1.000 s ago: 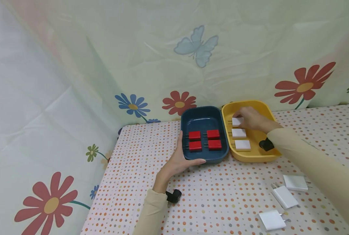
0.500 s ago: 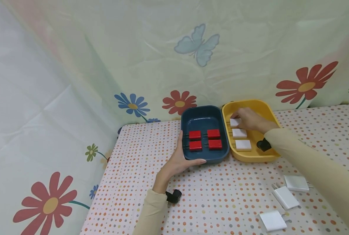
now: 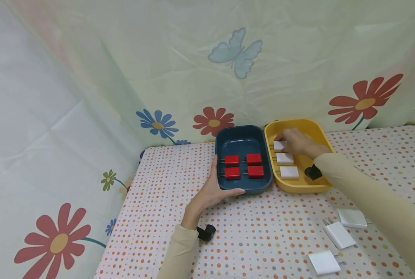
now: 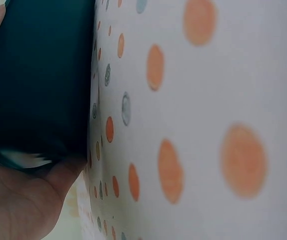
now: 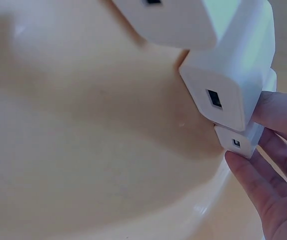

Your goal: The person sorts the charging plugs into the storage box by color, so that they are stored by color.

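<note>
In the head view my left hand (image 3: pixel 209 193) rests on the near left corner of a dark blue tray (image 3: pixel 242 133), fingers straight along its left side and thumb spread along the front. Four-sided red charger plugs (image 3: pixel 232 173) lie in that tray in two columns, prongs pointing left. My right hand (image 3: pixel 296 142) reaches into a yellow tray (image 3: pixel 306 188) and pinches a white charger plug (image 3: pixel 279 145) between thumb and fingers at the back of a column. Two more white plugs (image 3: pixel 289 172) sit in front of it. The right wrist view shows the pinched plug's port end (image 5: pixel 237 142).
Several loose white charger plugs (image 3: pixel 339 235) lie on the dotted tablecloth (image 3: pixel 256 240) in front of the yellow tray. The two trays stand side by side. A flowered curtain (image 3: pixel 179 69) hangs behind the table and along its left side.
My right hand has shifted slightly left with the white charger plug, towards the yellow tray's left wall, then stayed almost still. My left hand has kept its place on the blue tray.
</note>
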A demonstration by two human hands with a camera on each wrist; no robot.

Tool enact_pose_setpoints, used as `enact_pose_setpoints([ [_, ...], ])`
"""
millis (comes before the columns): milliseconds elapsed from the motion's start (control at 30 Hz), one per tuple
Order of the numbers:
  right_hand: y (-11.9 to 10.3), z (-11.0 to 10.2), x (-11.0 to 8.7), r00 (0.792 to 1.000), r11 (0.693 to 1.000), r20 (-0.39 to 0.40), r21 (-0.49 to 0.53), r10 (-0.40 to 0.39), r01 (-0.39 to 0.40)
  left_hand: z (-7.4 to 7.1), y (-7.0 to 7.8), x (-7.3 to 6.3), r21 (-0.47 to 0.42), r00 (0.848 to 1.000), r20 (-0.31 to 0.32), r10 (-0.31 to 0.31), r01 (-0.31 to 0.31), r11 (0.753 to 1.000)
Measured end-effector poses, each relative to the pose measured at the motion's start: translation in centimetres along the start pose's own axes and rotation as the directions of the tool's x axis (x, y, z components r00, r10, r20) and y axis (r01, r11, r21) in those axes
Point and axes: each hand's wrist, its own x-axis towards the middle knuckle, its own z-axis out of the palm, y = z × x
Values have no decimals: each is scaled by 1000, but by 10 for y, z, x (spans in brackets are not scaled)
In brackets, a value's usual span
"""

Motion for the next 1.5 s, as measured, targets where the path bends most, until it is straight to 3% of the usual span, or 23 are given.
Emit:
enact_pose_setpoints([
  [433,-3,-9,-15,1000,1000,-5,19,20,-20,8,-1,-1,-6,1000,19,3,-2,1000],
  [667,-22,-24,-30,994,996,-65,-30,-91,89,6,-4,-6,27,999,1,-32,32,999],
  [867,-44,-37,-57,972,977,-117,-80,-204,196,0,-4,-9,20,1000,7,-25,25,999],
  [1267,-70,-60,-122,960,970,-152,-92,-236,224,2,-2,-5,31,1000,11,-18,17,999],
  [1500,-81,-53,-163,945,958,-170,-119,-278,261,3,3,-6,30,1000,4,-4,4,1000],
])
